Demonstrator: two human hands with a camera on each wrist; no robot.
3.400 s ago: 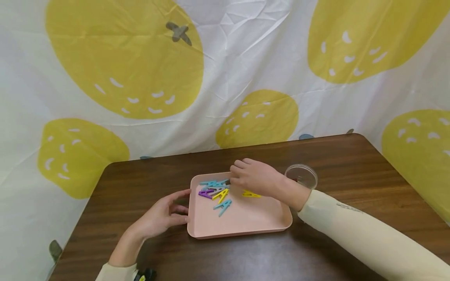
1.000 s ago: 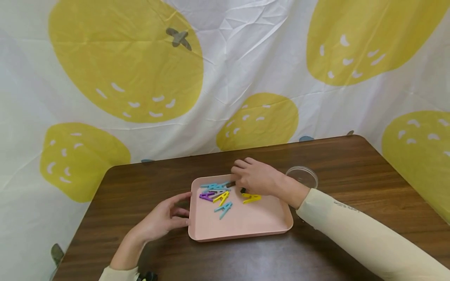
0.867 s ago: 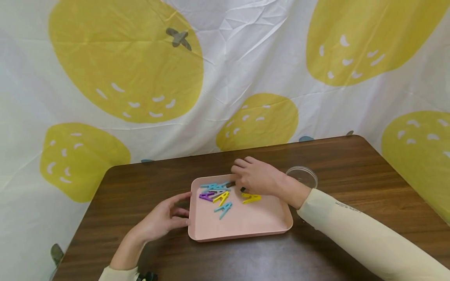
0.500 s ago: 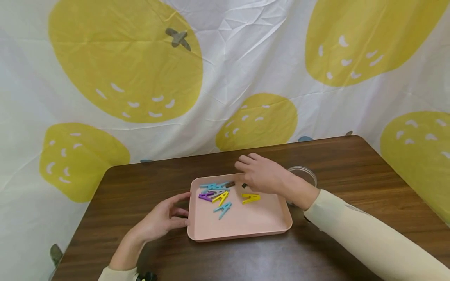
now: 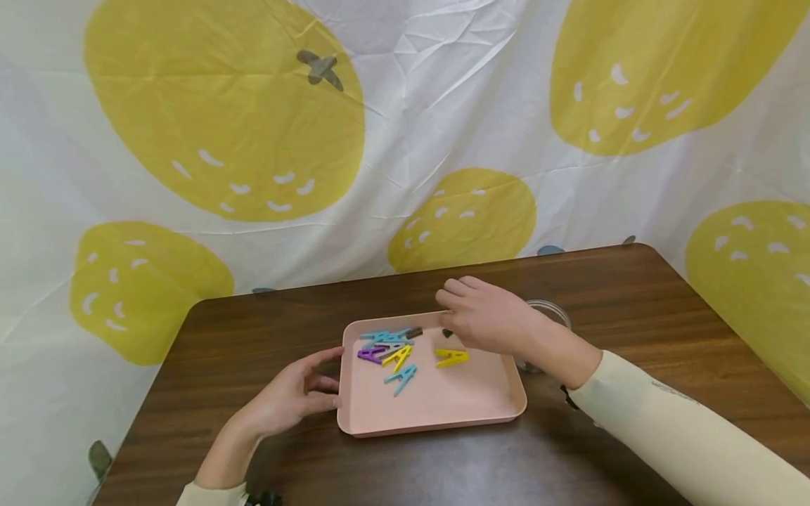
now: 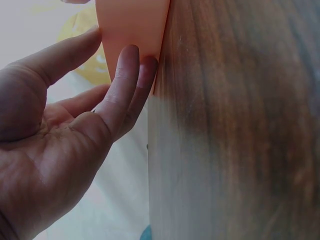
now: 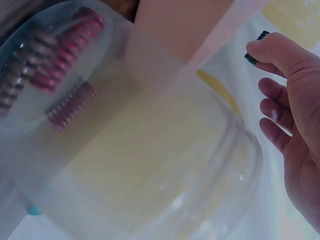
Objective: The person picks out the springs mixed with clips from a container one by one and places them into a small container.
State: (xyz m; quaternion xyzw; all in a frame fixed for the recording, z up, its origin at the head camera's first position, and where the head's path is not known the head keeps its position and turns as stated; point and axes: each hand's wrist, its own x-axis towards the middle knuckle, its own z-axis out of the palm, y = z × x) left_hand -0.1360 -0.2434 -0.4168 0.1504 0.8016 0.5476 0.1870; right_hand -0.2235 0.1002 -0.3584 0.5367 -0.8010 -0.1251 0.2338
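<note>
My left hand (image 5: 287,390) rests at the left side of a pink tray (image 5: 430,414), its fairly straight fingers touching the outer wall; the left wrist view shows these fingertips (image 6: 129,55) against the tray. Above the tray's far right corner, my right hand (image 5: 487,316) pinches a small dark green ridged coil (image 7: 251,59) between thumb and forefinger. In the tray lie a lone yellow clothespin (image 5: 451,358), a blue clothespin (image 5: 401,379), a purple clothespin (image 5: 370,354) and more blue, grey and yellow ones, plus a brown coil (image 5: 414,332).
A clear jar (image 7: 165,165) stands to the right of the tray, partly behind my right forearm. It holds a pink coil (image 7: 65,52), a purple coil (image 7: 72,106) and a brown coil (image 7: 20,70). A patterned cloth (image 5: 430,105) hangs behind the wooden table (image 5: 297,309).
My right hand has lifted slightly and moved right, from beside the brown coil toward the jar, carrying the dark green coil. My left hand and the clothespins stay nearly still.
</note>
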